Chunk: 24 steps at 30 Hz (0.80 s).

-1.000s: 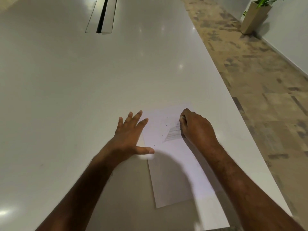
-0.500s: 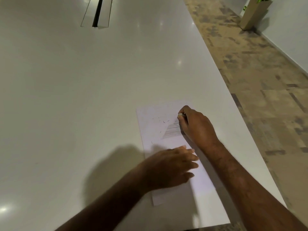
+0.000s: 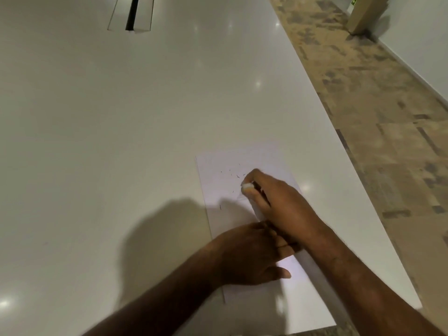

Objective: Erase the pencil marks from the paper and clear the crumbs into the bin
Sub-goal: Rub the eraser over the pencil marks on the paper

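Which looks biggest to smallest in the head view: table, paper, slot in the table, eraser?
1. table
2. paper
3. slot, though it lies far from the camera and is cut by the frame edge, so its rank against the paper is unsure
4. eraser, mostly hidden in the right hand

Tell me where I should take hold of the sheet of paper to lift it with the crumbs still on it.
Probably pinch the paper at its bare left long edge, coming in from the left across the table. It lies flat, so fingers must slide under an edge. The crumbs sit on the far half, beside the right hand; the left hand rests on the near half. Keep it level.
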Motion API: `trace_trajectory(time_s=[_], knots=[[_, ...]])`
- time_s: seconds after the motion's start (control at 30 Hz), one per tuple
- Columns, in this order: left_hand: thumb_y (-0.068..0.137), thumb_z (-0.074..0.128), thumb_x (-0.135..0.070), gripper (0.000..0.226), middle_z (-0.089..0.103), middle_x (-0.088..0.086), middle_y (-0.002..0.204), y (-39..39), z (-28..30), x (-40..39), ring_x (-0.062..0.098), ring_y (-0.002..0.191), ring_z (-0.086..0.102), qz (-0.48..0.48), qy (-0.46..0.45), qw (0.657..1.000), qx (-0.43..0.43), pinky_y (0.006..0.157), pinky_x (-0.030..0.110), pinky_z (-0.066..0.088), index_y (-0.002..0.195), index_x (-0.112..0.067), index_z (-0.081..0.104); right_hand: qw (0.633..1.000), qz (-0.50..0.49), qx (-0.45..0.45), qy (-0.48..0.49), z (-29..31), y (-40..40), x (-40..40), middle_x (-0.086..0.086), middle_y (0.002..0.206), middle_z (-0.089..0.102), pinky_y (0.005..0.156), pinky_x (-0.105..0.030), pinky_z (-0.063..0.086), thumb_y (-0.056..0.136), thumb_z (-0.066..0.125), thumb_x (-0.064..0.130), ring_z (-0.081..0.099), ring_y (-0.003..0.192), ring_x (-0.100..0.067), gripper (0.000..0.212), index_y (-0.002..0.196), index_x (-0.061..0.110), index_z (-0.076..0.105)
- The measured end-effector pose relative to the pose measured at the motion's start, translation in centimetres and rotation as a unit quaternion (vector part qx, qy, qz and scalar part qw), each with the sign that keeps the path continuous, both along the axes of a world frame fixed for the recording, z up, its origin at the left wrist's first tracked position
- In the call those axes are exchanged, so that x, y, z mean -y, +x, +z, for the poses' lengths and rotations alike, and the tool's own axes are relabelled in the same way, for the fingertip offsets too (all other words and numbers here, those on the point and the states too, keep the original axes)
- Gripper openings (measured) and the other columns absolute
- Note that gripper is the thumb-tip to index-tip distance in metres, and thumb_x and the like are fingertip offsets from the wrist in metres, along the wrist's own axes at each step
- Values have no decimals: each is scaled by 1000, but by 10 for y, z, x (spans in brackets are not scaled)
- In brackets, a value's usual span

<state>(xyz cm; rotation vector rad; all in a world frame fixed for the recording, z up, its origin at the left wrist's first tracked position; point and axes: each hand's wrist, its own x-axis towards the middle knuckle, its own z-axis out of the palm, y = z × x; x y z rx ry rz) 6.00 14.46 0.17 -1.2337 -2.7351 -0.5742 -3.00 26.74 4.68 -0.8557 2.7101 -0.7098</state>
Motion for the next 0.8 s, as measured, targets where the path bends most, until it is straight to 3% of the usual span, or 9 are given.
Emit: trace_trajectory(time_s=[0.17, 0.37, 0.53, 0.7, 0.8], knots=[[106, 48, -49, 59, 64, 13, 139, 1, -4, 0, 30, 134, 53, 5, -40, 999, 33, 122, 43, 32, 150, -9, 48, 996, 43, 0, 80, 1, 8, 2, 12, 99, 66, 82, -38, 56, 111, 42, 43, 60, 88, -12, 16, 104, 35, 53], [108, 45, -44, 55, 61, 10, 144, 0, -4, 2, 27, 136, 52, -2, -29, 999, 22, 124, 40, 28, 152, -11, 45, 993, 2, -84, 84, -3, -2, 9, 11, 94, 68, 71, -32, 53, 111, 42, 43, 63, 82, -13, 18, 107, 34, 57], [105, 53, -40, 43, 75, 12, 115, 1, 0, 3, 29, 115, 66, 13, -24, 998, 50, 110, 39, 43, 130, -8, 66, 991, 14, -53, 119, -4, 14, 10, 10, 98, 69, 76, -31, 52, 111, 44, 36, 62, 83, -13, 13, 106, 33, 56], [106, 48, -44, 49, 72, 10, 125, -1, -4, 4, 26, 120, 63, 4, -32, 999, 25, 118, 39, 37, 142, -11, 58, 992, -7, -76, 101, -5, 6, 12, 11, 99, 70, 78, -35, 57, 111, 46, 41, 63, 83, -12, 16, 111, 32, 60], [106, 53, -40, 39, 76, 10, 106, 1, -4, 5, 27, 105, 68, 5, -12, 1000, 13, 105, 39, 48, 119, -8, 71, 991, 3, -63, 115, -4, 17, 15, 8, 99, 70, 76, -33, 52, 110, 47, 38, 63, 86, -16, 13, 109, 32, 58]])
